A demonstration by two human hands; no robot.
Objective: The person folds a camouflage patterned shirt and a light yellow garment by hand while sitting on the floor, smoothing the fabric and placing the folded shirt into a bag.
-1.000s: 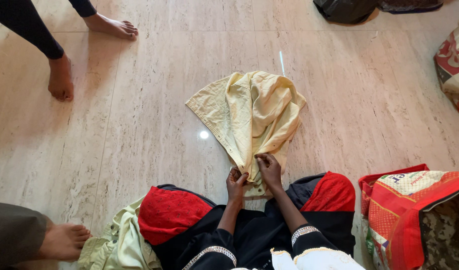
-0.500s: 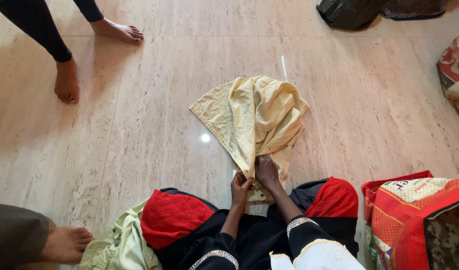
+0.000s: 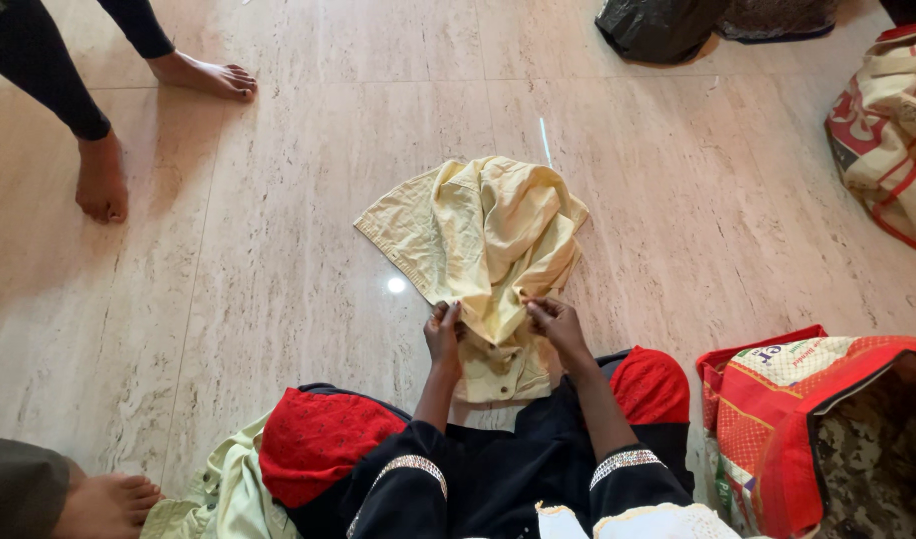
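Far left: another person's bare feet (image 3: 103,180) on the marble floor (image 3: 278,299), well apart from the work; a third foot (image 3: 103,504) at bottom left. A pale green garment (image 3: 228,494) lies bunched by the seated person's left knee.

Centre: yellow shirt (image 3: 473,235) crumpled on the floor just ahead of the knees, near edge between the hands, far part heaped and twisted. Left hand (image 3: 444,334) is pinched closed on the shirt's near-left edge. Right hand (image 3: 558,324) is pinched closed on a fold at the near-right. A buttoned strip sits between the wrists.

To do this step well, my read: keep both pinches on the seams, not loose cloth; pull hands apart evenly so the edge goes taut; lift slightly so the heap untwists rather than drags; lay it flat before any fold.

Right: red woven bag (image 3: 827,419) beside the right knee, another printed bag (image 3: 887,130) further off, black bag (image 3: 657,25) at top.
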